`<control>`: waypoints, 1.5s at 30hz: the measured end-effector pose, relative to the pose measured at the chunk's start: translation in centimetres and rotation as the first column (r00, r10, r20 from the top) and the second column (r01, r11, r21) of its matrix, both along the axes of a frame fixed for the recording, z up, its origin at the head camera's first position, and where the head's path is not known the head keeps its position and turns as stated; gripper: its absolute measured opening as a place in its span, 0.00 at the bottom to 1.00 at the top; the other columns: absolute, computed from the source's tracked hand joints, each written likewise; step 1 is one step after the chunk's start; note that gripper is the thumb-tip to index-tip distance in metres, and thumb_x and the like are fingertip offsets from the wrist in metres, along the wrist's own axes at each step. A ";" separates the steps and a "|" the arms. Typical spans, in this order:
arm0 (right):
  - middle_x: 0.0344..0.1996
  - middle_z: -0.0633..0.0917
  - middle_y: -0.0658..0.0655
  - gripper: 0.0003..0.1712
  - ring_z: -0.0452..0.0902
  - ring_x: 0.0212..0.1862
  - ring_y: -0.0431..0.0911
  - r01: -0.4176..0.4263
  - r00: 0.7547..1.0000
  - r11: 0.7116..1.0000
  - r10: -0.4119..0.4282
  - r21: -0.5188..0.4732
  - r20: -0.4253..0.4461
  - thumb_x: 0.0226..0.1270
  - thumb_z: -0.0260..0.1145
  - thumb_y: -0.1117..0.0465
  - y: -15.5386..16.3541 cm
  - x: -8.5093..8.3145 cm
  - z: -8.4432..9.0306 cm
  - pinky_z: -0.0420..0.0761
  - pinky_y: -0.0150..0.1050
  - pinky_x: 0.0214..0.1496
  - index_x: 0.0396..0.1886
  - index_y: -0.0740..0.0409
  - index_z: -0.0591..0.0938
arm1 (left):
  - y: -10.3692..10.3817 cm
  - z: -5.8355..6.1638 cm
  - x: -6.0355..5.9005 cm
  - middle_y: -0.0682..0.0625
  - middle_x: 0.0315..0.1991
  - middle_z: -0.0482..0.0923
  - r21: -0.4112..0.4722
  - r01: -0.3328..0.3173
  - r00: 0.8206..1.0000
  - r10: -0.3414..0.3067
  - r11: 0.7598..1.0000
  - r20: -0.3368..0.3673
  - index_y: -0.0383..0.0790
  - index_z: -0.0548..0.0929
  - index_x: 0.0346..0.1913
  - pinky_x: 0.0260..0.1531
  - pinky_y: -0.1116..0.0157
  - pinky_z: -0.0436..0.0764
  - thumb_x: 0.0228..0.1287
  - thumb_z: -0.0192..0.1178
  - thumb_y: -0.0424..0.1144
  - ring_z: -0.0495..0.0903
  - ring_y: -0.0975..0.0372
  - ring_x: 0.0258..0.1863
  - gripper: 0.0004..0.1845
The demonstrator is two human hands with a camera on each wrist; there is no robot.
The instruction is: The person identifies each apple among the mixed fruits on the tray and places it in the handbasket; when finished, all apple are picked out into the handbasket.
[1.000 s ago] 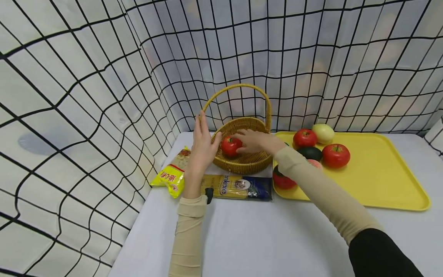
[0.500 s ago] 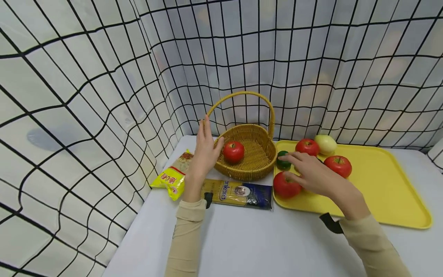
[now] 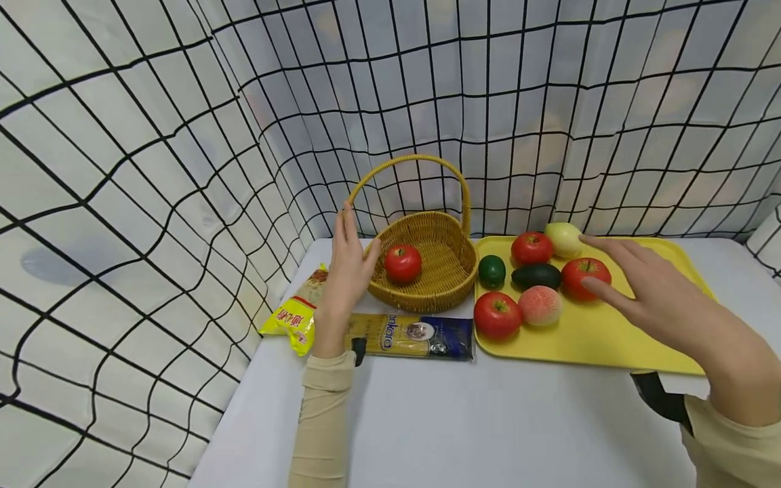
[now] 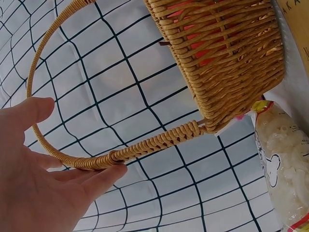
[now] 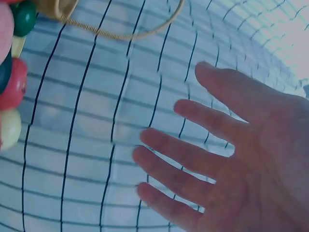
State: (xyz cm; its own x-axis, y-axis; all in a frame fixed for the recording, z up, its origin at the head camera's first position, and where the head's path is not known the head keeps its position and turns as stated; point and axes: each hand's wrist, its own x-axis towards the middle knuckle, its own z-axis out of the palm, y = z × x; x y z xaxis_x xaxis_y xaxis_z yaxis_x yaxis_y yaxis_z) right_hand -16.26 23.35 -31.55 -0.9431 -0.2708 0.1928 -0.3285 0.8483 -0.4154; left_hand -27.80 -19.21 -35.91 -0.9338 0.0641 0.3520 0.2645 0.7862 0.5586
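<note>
My left hand touches the left side of the wicker basket's handle with nearly straight fingers. In the left wrist view the fingers lie along the handle, the thumb apart from it. One red apple sits inside the basket, at its left. My right hand is spread over the yellow tray, near a red fruit that it partly overlaps in the head view. Nothing is in its palm, and the fingers are apart.
The tray also bears a peach, a dark green oval item, a green round one, a pale yellow-green fruit and more red fruits. A pasta packet and yellow bag lie before the basket. Black netting stands behind.
My right hand has drawn back from over the basket, moving right across the tray. The apple stays in the basket. The left hand keeps its place at the handle.
</note>
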 end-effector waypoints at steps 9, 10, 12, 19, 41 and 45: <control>0.73 0.66 0.74 0.37 0.60 0.72 0.74 0.015 0.951 0.997 -0.036 -0.070 -0.307 0.70 0.69 0.61 1.5 -4.9 -2.3 0.59 0.77 0.71 0.77 0.56 0.67 | -1.1 0.0 0.1 0.41 0.85 0.31 -0.011 -0.025 0.999 0.025 1.000 -0.035 0.51 0.27 0.83 0.79 0.43 0.59 0.81 0.49 0.53 0.41 0.45 0.85 0.46; 0.73 0.66 0.74 0.38 0.60 0.72 0.74 0.010 0.948 0.996 -0.036 -0.083 -0.317 0.69 0.69 0.63 1.6 -5.6 -3.0 0.59 0.77 0.71 0.77 0.56 0.67 | -1.2 0.0 0.1 0.41 0.85 0.31 -0.011 -0.025 0.999 0.025 1.000 -0.035 0.51 0.27 0.83 0.79 0.43 0.59 0.81 0.48 0.54 0.41 0.45 0.85 0.46; 0.74 0.64 0.75 0.39 0.58 0.73 0.74 0.007 0.957 0.995 -0.035 -0.098 -0.288 0.68 0.70 0.63 2.1 -7.1 -4.5 0.58 0.77 0.71 0.77 0.57 0.67 | -1.3 0.0 0.1 0.41 0.85 0.32 -0.019 -0.029 0.999 0.028 0.999 -0.037 0.50 0.28 0.83 0.78 0.42 0.60 0.80 0.48 0.55 0.42 0.44 0.84 0.46; 0.78 0.56 0.75 0.39 0.50 0.74 0.78 0.035 0.999 0.997 -0.037 -0.068 -0.033 0.72 0.68 0.54 3.3 -9.7 -8.0 0.53 0.81 0.69 0.77 0.55 0.64 | -1.3 0.1 0.2 0.40 0.85 0.31 -0.020 -0.019 0.999 0.018 1.000 -0.041 0.49 0.29 0.83 0.79 0.42 0.59 0.80 0.48 0.55 0.42 0.44 0.84 0.46; 0.77 0.47 0.79 0.47 0.46 0.73 0.81 0.000 0.980 0.998 -0.013 0.065 0.199 0.67 0.72 0.54 4.5 -10.8 -13.1 0.59 0.83 0.65 0.79 0.54 0.57 | 0.0 -0.4 0.0 0.41 0.85 0.32 -0.027 -0.005 0.999 0.004 1.000 -0.038 0.48 0.29 0.84 0.79 0.44 0.60 0.80 0.50 0.52 0.42 0.46 0.85 0.47; 0.76 0.49 0.79 0.47 0.46 0.73 0.80 0.007 0.983 0.998 -0.017 0.057 0.185 0.67 0.72 0.55 4.6 -10.7 -13.3 0.61 0.83 0.64 0.79 0.55 0.58 | 0.3 -0.4 -0.3 0.40 0.85 0.33 -0.032 -0.002 0.999 0.000 0.999 -0.044 0.48 0.29 0.84 0.79 0.43 0.60 0.81 0.49 0.53 0.43 0.45 0.85 0.46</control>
